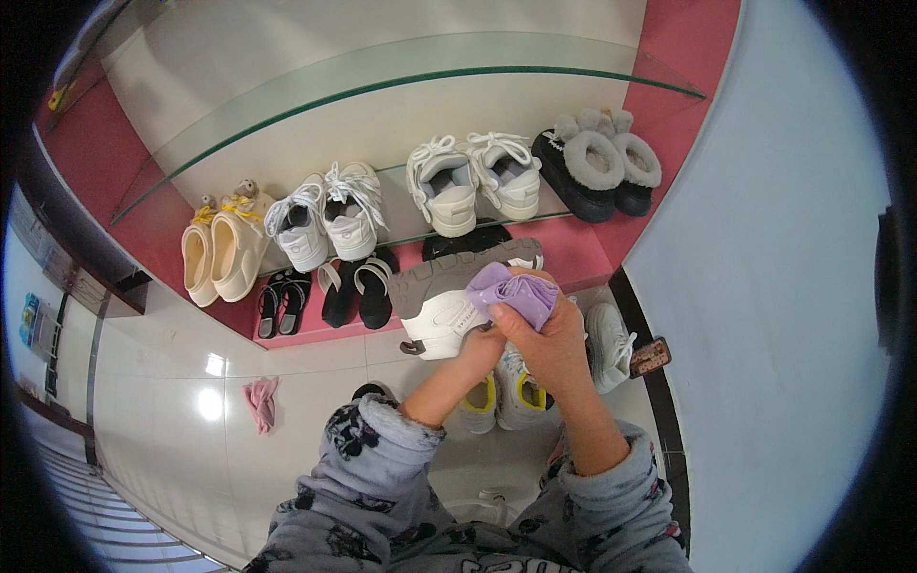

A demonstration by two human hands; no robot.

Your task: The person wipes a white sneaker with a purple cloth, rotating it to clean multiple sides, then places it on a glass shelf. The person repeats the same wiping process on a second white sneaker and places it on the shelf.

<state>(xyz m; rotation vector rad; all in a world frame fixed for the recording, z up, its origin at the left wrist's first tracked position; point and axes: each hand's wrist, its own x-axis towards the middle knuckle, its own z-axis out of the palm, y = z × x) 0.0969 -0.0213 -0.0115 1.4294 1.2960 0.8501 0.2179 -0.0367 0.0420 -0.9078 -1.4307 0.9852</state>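
Observation:
A white shoe with a grey-brown sole (pixel 448 315) is tipped on its side in front of me, its sole towards the rack. My left hand (pixel 485 352) grips it at the opening, fingers partly hidden behind the other hand. In my right hand (pixel 555 336) is a bunched purple cloth (pixel 514 292), held against the shoe's right end. Below my hands, a pair of pale shoes with yellow linings (pixel 521 394) stands on the floor. A white laced shoe (pixel 607 347) is to their right, close to the wall.
A glass shelf (pixel 408 233) holds cream shoes (pixel 236 247), white sneakers (pixel 351 208) and furry black shoes (pixel 602 168). Black sandals (pixel 358 290) stand on the pink base (pixel 308 331). An upper glass shelf (pixel 430 79) curves above. A pink cloth (pixel 261 405) lies on the floor, left.

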